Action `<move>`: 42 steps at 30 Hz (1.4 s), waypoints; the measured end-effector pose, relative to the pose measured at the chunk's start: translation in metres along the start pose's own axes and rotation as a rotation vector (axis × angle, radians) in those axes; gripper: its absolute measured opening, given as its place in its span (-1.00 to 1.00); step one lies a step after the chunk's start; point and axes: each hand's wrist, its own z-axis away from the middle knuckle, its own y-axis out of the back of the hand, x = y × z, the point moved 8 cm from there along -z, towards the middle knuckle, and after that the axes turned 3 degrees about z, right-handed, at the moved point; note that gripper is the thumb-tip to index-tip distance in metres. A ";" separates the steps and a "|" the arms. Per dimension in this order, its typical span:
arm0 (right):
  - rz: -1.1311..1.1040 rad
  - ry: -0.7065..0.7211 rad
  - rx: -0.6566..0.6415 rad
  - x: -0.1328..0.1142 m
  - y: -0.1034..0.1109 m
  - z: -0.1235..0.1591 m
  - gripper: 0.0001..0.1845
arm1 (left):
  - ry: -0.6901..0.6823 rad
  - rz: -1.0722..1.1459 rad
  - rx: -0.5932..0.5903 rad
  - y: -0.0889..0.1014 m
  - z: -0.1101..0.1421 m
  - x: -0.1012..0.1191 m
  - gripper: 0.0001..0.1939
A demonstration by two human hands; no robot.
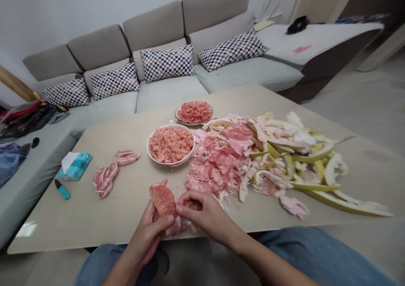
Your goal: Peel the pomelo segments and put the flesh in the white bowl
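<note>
My left hand is closed around a pink pomelo segment, held upright over the table's near edge. My right hand pinches the segment's skin at its right side. Just beyond my hands stands a white bowl full of peeled pink pulp. A second, flatter plate of pulp sits behind it. A big heap of pink membranes and yellow-white rind lies to the right of the bowls. Several unpeeled segments lie on the table to the left.
The beige table also carries a teal tissue pack and a small teal knife at its left side. A grey sofa with checkered cushions runs behind it. Clothes and bags lie on the sofa's left end.
</note>
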 end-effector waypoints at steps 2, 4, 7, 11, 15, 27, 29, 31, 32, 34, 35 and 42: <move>-0.057 0.001 0.015 -0.005 0.000 0.002 -0.81 | -0.023 -0.024 0.018 0.001 -0.003 0.000 -0.04; -0.070 -0.004 0.013 -0.010 -0.001 0.005 -0.83 | -0.036 -0.047 0.034 0.003 -0.005 0.000 -0.06; 0.023 0.008 0.032 -0.019 0.005 0.008 -0.90 | -0.031 -0.041 0.024 0.002 -0.006 0.001 -0.06; 0.293 0.102 0.136 -0.036 0.023 0.010 -0.88 | 0.026 -0.056 -0.017 0.001 -0.002 0.001 -0.05; 0.428 0.144 0.172 -0.046 0.034 0.011 -0.89 | 0.087 -0.098 -0.054 0.002 0.001 -0.001 -0.01; 0.301 0.176 0.096 -0.044 0.034 0.014 -0.80 | 0.068 -0.085 -0.096 0.000 0.001 -0.002 -0.03; 0.199 0.137 0.076 -0.034 0.028 0.013 -0.45 | 0.046 -0.075 -0.081 0.001 -0.001 -0.002 -0.06; 0.156 0.120 0.079 -0.028 0.021 0.013 -0.38 | 0.025 -0.070 -0.058 0.002 -0.003 -0.003 -0.09; 0.157 0.121 0.086 -0.028 0.018 0.014 -0.51 | 0.012 -0.071 -0.044 0.004 -0.004 -0.002 -0.10; 0.169 0.139 0.098 -0.029 0.013 0.014 -0.82 | -0.013 -0.078 -0.015 0.006 -0.007 -0.001 -0.13; 0.182 0.159 0.104 -0.031 0.012 0.014 -0.88 | -0.025 -0.081 -0.007 0.006 -0.008 0.000 -0.14; 0.436 0.386 0.191 -0.044 0.006 0.023 -0.92 | -0.155 -0.122 -0.001 -0.003 -0.008 0.006 -0.15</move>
